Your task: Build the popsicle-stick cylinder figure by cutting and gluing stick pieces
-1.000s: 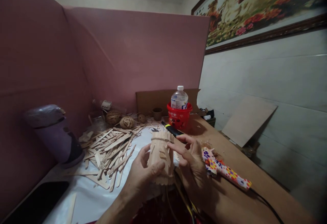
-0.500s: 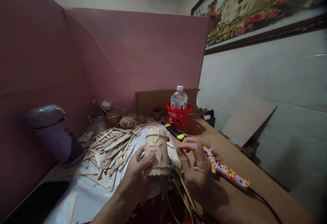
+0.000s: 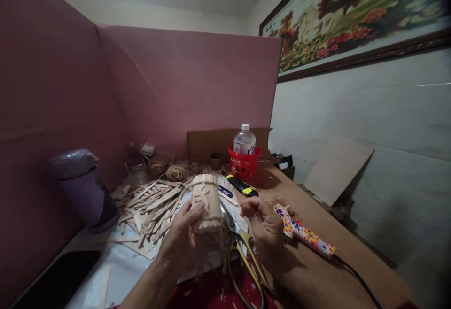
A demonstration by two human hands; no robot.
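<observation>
Right now, the wooden cylinder (image 3: 207,205) sits in the left hand (image 3: 183,231), tilted a little, at the near side of the worktop (image 3: 317,215). The left grip is closed around its side, thumb across the front, over flat sticks set edge to edge. Twine bands (image 3: 207,225) circle it near top and bottom, and small wood slips show on its face; whether its base touches anything, I can't tell from here.

And over on the right, the right hand (image 3: 264,224) hovers apart from it, fingertips drawn together; I cannot tell whether that grip has anything in it. Between the hands, scissors (image 3: 239,238) lie with gold handles towards the person. Just beyond, there's a blue cutter (image 3: 225,191), then a black-and-yellow knife (image 3: 241,185) near the red bucket (image 3: 244,164), which holds a clear bottle (image 3: 244,141). Off to the left, loose sticks (image 3: 158,205) sprawl before the twine balls (image 3: 175,173), and a flowered tool (image 3: 306,236) lies beyond the right hand, cord trailing.
</observation>
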